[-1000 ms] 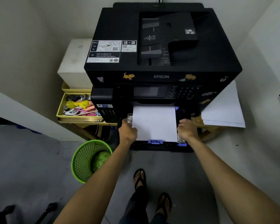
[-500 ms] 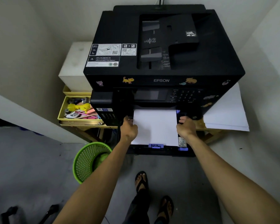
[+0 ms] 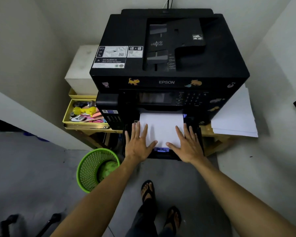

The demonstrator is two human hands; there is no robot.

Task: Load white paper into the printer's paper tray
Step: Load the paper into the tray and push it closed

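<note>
- The stack of white paper (image 3: 161,128) is lying in the pulled-out black plastic paper tray (image 3: 199,134) at the near, low front of the boxy black printer (image 3: 169,69).
- The left hand (image 3: 138,144) is pressing flat on the paper's left part, fingers spread straight.
- The right hand (image 3: 186,145) is pressing flat on its right part, fingers spread too.

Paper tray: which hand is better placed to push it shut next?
Neither clearly. Left hand and right hand lie flat on the paper stack either side of the tray's blue tab. The tray is wide, so probably both.
</note>
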